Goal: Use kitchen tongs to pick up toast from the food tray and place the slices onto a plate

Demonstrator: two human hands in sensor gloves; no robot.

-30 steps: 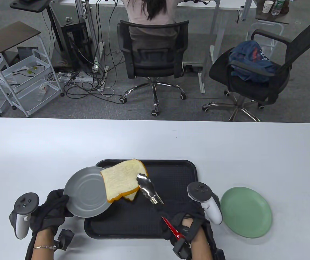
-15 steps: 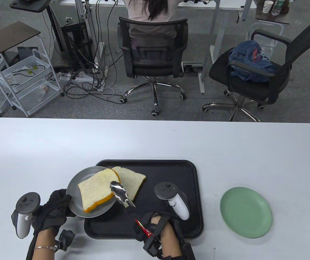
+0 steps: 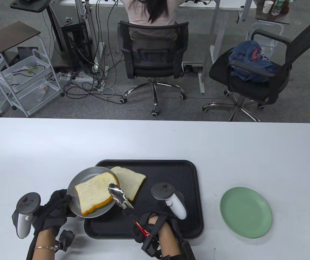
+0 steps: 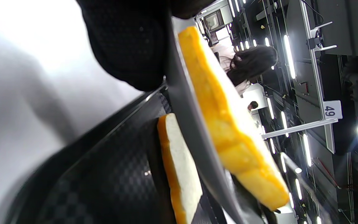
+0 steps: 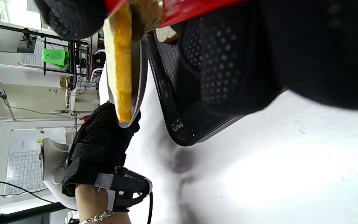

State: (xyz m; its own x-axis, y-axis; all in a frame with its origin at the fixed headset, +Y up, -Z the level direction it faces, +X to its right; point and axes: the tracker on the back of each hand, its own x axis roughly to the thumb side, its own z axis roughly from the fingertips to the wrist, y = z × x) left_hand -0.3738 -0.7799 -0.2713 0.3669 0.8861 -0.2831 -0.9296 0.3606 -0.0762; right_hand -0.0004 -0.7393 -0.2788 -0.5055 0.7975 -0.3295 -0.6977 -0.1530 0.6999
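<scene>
The white desk (image 3: 155, 140) spans the table view, and your two gloved hands enter from its near edge. On it, in front of you, lies the black food tray (image 3: 171, 189), its textured floor also visible in both wrist views. Well apart to the right of the tray, a green plate (image 3: 245, 212) rests flat on the desk.

Your left hand (image 3: 53, 208) grips the near-left rim of a grey metal plate (image 3: 82, 180), its fingers curled round the edge, and holds the plate over the tray's left corner. In the left wrist view the plate appears edge-on, raised above the tray floor.

One slice of toast (image 3: 95, 193) lies on the grey plate, its orange crust (image 4: 228, 124) facing you and reaching slightly past the near rim. A second slice (image 3: 130, 181) lies on the tray floor just beside the plate, partly tucked beneath its right edge.

Your right hand (image 3: 151, 224) is clamped round the red handles of the kitchen tongs (image 3: 121, 197), which slant up and to the left. Their metal tips sit at the right edge of the slice on the plate. The right wrist view shows the tips on either side of that slice, though whether they press it cannot be told.

A tracker (image 3: 25, 214) stands on the back of your left hand, and another (image 3: 170, 199) on your right.
</scene>
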